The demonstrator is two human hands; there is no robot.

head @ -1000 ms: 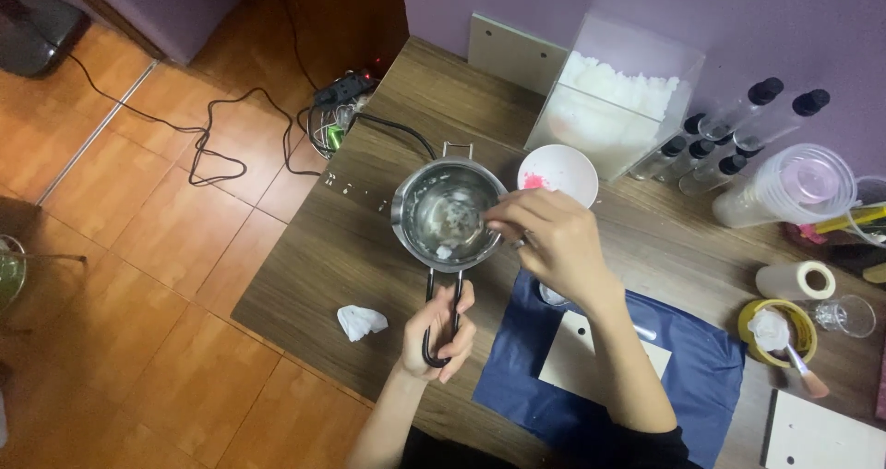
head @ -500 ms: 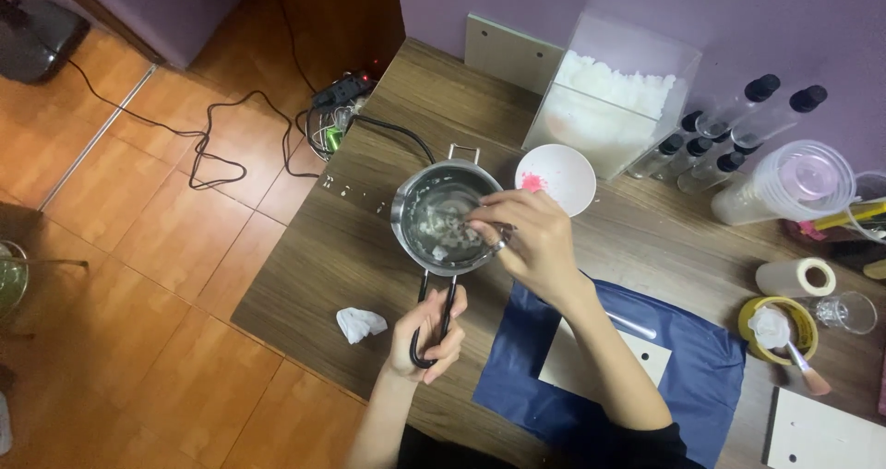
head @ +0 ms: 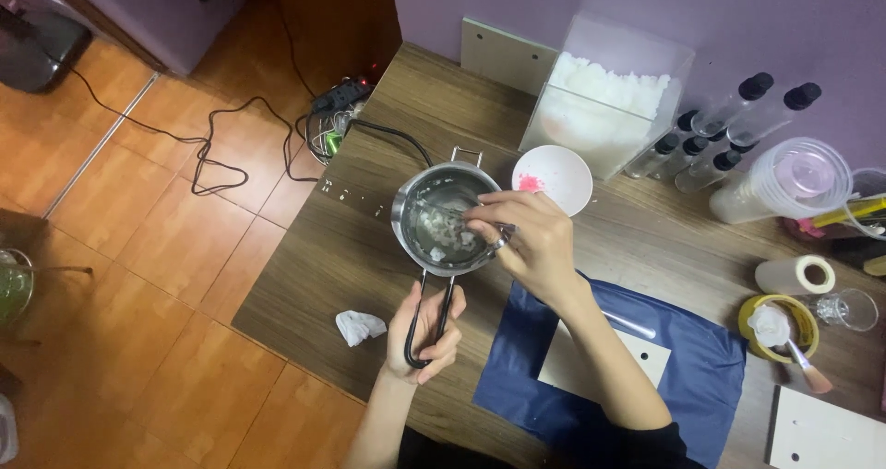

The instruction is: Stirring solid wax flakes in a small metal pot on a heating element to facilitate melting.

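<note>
gripping the pot handle (head: 426, 326), left hand (head: 423, 332); right hand (head: 531, 243) pinching a stirrer (head: 452, 212).

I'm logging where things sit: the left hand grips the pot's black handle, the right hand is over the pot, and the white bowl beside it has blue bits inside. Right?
Not quite: in the head view the white bowl holds pink bits, not blue. The left hand does grip the pot's black handle, with the right hand over the pot.

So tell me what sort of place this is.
Probably a home craft corner: a wooden table against a purple wall, a clear box of white flakes, and a small metal melting pot steadied by the left hand and stirred by the right hand.
</note>
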